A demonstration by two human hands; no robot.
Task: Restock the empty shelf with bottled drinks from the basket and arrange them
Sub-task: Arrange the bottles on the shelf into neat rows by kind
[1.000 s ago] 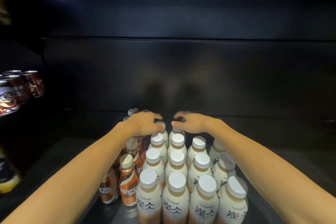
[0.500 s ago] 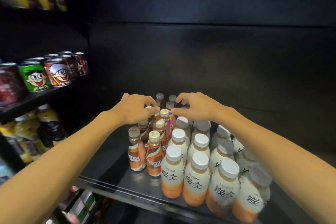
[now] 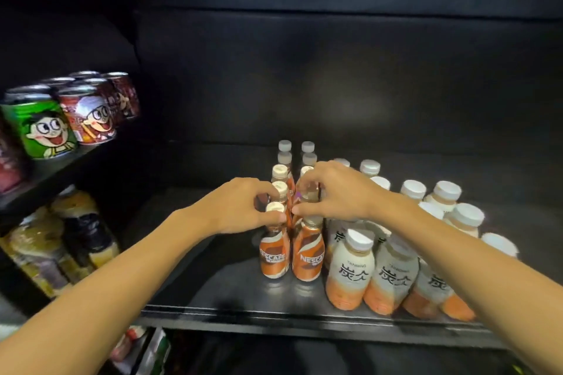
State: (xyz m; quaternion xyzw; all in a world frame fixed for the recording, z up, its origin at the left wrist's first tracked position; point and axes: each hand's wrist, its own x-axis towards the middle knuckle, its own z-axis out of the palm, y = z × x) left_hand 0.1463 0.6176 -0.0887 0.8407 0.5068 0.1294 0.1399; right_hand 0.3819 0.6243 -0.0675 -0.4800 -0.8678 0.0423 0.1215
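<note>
Hands (image 3: 240, 207) (image 3: 332, 192) outstretched, fingers curled round Nescafe bottles' (image 3: 274, 253) necks.

Both hands' fingers (image 3: 271, 192) curled, pinching.

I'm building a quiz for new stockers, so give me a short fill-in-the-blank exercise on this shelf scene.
1. The two front orange bottles read ____.
2. The cream bottles with white caps stand to the ____ of the orange ones.
3. The left hand and right hand grip the necks of the ____ bottles.
4. The cartoon-faced cans sit on a shelf to the ____.

Missing: Nescafe; right; orange; left
</note>
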